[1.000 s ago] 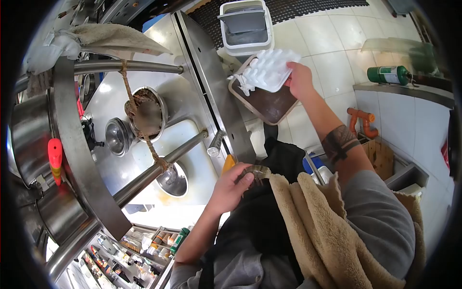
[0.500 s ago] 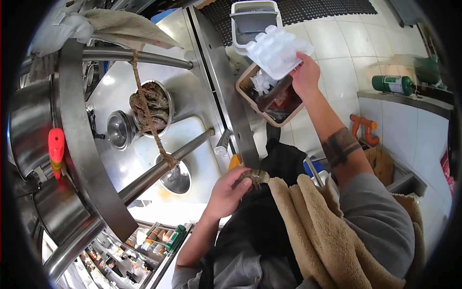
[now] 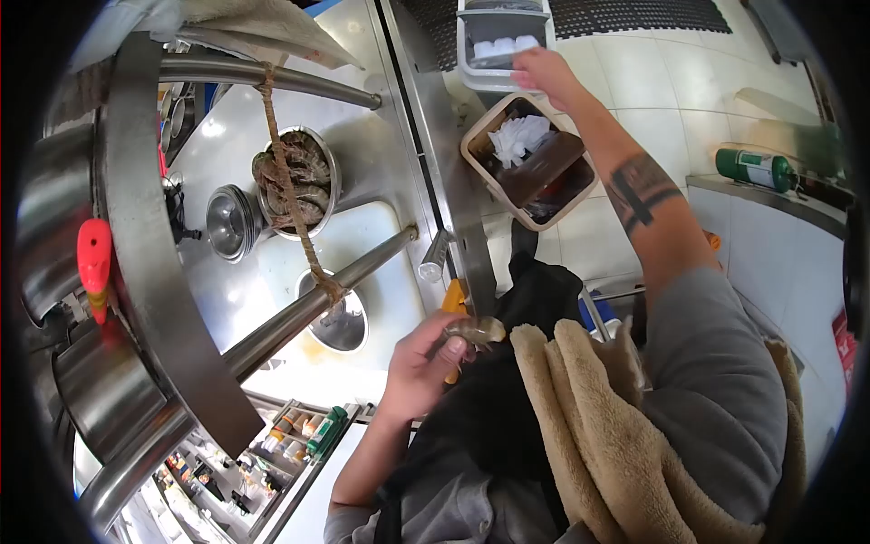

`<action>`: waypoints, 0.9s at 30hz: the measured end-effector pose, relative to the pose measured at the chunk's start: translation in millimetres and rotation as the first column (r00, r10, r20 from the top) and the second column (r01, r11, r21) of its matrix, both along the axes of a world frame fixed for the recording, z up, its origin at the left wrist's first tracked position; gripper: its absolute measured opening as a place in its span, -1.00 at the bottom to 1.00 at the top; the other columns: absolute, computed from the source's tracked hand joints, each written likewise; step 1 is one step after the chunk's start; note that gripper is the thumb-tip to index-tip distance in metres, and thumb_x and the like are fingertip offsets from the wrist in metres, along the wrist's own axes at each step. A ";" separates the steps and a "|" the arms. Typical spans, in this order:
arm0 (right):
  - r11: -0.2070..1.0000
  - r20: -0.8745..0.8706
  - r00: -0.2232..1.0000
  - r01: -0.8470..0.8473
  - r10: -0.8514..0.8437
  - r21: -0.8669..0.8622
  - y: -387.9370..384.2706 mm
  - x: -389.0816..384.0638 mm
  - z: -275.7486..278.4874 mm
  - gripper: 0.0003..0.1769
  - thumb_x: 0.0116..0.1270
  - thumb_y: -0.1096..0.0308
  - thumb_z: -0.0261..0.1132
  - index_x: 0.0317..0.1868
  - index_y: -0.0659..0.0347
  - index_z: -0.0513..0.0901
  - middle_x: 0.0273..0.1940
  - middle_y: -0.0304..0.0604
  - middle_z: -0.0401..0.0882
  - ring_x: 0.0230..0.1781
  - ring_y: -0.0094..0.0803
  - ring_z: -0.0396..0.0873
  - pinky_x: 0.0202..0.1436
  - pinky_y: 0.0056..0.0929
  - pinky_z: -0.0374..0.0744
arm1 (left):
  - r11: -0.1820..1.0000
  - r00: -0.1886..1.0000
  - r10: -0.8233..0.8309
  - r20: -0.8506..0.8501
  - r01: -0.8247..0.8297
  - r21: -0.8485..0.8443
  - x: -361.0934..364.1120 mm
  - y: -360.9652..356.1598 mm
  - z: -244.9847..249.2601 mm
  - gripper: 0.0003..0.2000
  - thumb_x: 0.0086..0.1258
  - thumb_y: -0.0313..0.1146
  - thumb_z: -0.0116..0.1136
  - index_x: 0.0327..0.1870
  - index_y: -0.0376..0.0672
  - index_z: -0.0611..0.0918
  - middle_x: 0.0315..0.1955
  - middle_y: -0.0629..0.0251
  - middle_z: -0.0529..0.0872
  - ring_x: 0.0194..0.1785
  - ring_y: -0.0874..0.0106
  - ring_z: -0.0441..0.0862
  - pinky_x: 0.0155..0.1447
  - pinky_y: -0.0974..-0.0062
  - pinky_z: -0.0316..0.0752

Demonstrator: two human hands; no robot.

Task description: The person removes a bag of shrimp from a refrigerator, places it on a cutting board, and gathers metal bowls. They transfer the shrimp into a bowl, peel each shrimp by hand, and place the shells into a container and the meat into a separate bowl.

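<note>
A raw shrimp [image 3: 476, 332] is pinched between the thumb and fingers of my left hand [image 3: 424, 364], in front of the black apron. My right hand [image 3: 549, 78] reaches out to the rim of a grey and white bin [image 3: 507, 77]. A white moulded plastic tray [image 3: 504, 47] lies inside that bin, right beside my fingers. They are blurred, so I cannot make out whether they still grip it. More raw shrimp [image 3: 306, 172] fill a metal bowl [image 3: 337, 177] on the steel counter.
Below the grey bin stands a beige bin [image 3: 480, 118] with crumpled white material. Stacked metal bowls [image 3: 231, 224], a white cutting board [image 3: 381, 236] and a round metal bowl [image 3: 340, 317] are on the counter. A steel rail [image 3: 362, 263] crosses in front. A tan towel [image 3: 598, 408] hangs over my arm.
My right hand has moved away and up with the white tray, from above the beige bin to the grey bin, where the tray now lies. My left hand keeps the shrimp.
</note>
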State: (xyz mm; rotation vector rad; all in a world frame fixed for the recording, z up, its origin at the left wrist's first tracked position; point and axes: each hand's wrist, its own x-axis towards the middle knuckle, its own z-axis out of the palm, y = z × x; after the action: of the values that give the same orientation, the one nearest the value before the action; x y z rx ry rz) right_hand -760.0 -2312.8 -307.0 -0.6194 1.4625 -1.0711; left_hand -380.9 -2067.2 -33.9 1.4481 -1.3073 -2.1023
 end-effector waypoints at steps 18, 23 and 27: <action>0.760 -0.548 0.656 -0.648 0.519 -0.055 297.6 191.5 316.7 -0.65 0.30 0.15 0.38 -0.27 0.35 0.71 -0.39 0.17 0.67 -0.37 0.13 0.64 -0.23 -0.10 0.58 | 0.728 0.953 -0.144 0.267 0.285 -0.624 30.7 12.8 26.0 -0.74 0.52 -0.41 0.26 0.14 -0.30 0.68 -0.25 0.01 0.80 -0.19 0.20 0.81 -0.02 0.32 0.65; 0.817 -0.698 0.579 -0.577 0.423 0.016 328.9 252.1 304.7 -0.65 0.28 0.14 0.42 -0.27 0.34 0.73 -0.41 0.16 0.65 -0.38 0.09 0.64 -0.23 -0.11 0.58 | 0.685 0.944 -0.194 0.266 0.324 -0.652 72.8 19.4 33.5 -0.74 0.56 -0.35 0.22 0.14 -0.30 0.67 -0.34 0.06 0.77 -0.28 0.25 0.78 -0.08 0.33 0.64; 0.898 -0.573 0.804 -0.359 0.159 -0.254 344.4 302.4 305.5 -0.63 0.24 0.17 0.51 -0.06 0.27 0.76 -0.34 0.02 0.71 -0.38 -0.16 0.66 -0.22 -0.23 0.60 | 0.983 0.952 -0.160 -0.261 0.130 -0.129 117.9 15.7 14.3 -0.69 0.74 -0.28 -0.01 0.23 -0.34 0.60 -0.35 0.27 0.69 -0.45 0.52 0.59 -0.35 0.48 0.54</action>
State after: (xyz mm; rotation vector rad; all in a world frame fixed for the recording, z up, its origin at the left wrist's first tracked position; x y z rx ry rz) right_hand -457.6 -1968.5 -1.5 -1.4420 1.6008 -0.9807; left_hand -263.0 -2051.5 -19.6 1.0048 -1.4306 -2.1863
